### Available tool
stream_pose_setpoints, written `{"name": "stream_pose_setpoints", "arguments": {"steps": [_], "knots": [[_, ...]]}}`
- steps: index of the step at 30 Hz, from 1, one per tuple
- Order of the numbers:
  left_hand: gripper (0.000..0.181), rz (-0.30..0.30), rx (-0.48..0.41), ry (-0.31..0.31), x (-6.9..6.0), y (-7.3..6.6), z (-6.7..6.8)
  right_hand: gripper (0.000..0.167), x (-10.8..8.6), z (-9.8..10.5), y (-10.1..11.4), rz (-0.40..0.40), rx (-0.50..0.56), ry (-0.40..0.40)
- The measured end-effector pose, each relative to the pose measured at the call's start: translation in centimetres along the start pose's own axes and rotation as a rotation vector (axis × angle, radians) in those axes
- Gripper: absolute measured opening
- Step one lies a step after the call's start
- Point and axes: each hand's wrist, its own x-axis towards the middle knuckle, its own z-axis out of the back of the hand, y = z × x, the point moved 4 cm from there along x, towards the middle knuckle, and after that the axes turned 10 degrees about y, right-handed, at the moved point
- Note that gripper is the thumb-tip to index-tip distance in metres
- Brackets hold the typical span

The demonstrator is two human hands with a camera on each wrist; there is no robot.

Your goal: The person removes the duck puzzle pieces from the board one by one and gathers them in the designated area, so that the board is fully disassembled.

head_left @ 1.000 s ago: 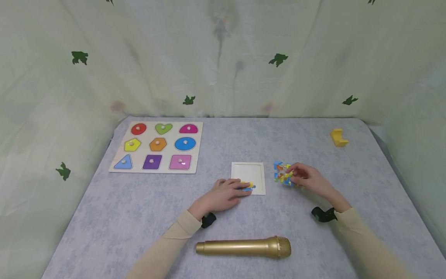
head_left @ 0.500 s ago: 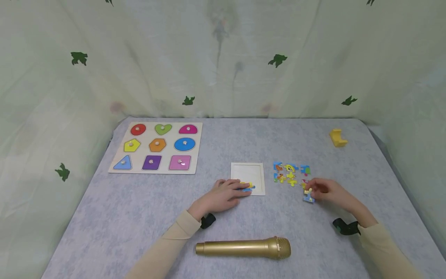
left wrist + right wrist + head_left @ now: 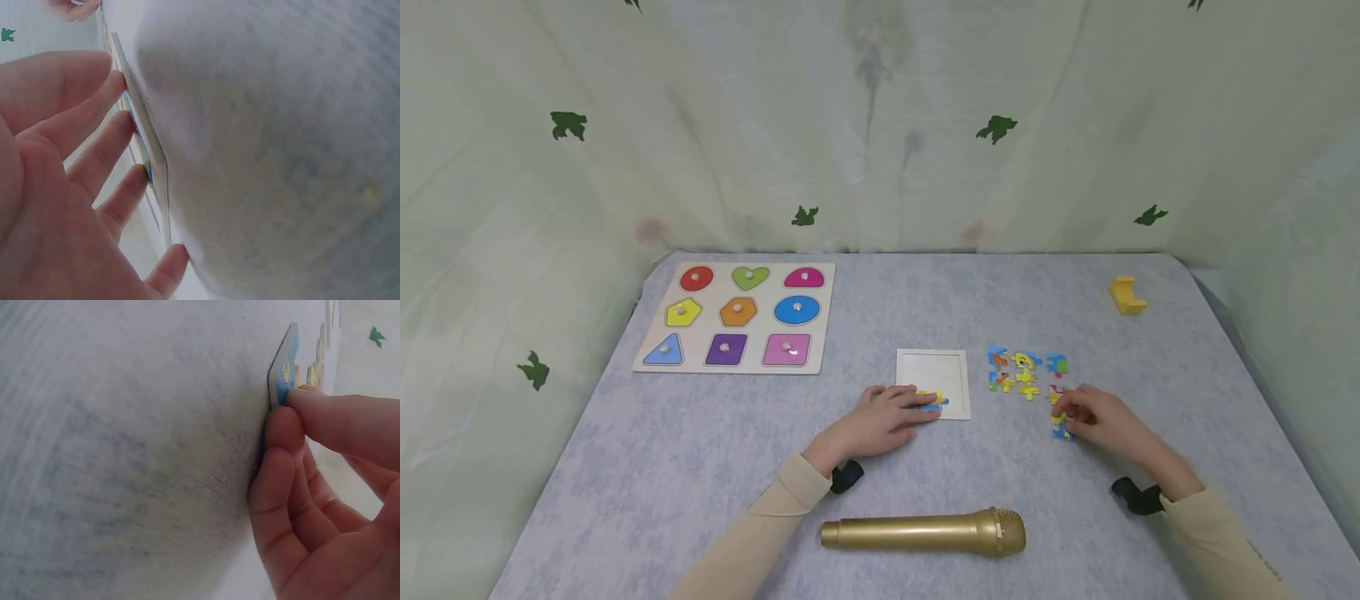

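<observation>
My left hand (image 3: 880, 421) lies with straight fingers over the lower left of a white puzzle tray (image 3: 934, 371). Its fingertips touch a yellow and blue jigsaw piece (image 3: 937, 402) inside the tray. To the right of the tray, the thumb and index finger of my right hand (image 3: 1101, 425) pinch a blue jigsaw piece (image 3: 286, 370) by its edge, low at the table. Part of that piece is hidden by the fingers. Several loose jigsaw pieces (image 3: 1026, 377) lie between the tray and my right hand, grouped in short rows. A blue-green piece (image 3: 1057, 364) lies just beyond it.
A wooden peg board (image 3: 763, 323) with coloured shapes lies at the back left. Near the front edge rests a gold microphone (image 3: 925, 532). A small yellow chair-shaped block (image 3: 1126, 296) stands at the back right. Curtains enclose the table (image 3: 700, 467).
My right hand has moved from over the loose pieces toward the near right, uncovering them, and has set the blue piece lower beside the others. My left hand stays on the tray.
</observation>
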Motion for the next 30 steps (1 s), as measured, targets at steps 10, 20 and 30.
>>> {"name": "stream_pose_setpoints", "arguments": {"steps": [10,20,30], "knots": [[0.037,-0.052,-0.055,-0.085,-1.1,0.9,0.2,0.014,1.9,0.4,2.7,0.062,0.102,-0.045],[0.037,-0.018,-0.035,-0.097,-2.0,1.8,0.4,0.018,7.6,-1.7,7.2,0.231,0.163,0.063],[0.037,-0.016,-0.053,-0.082,-2.0,1.8,0.4,0.022,11.3,-3.7,9.9,0.311,0.176,0.139]]}}
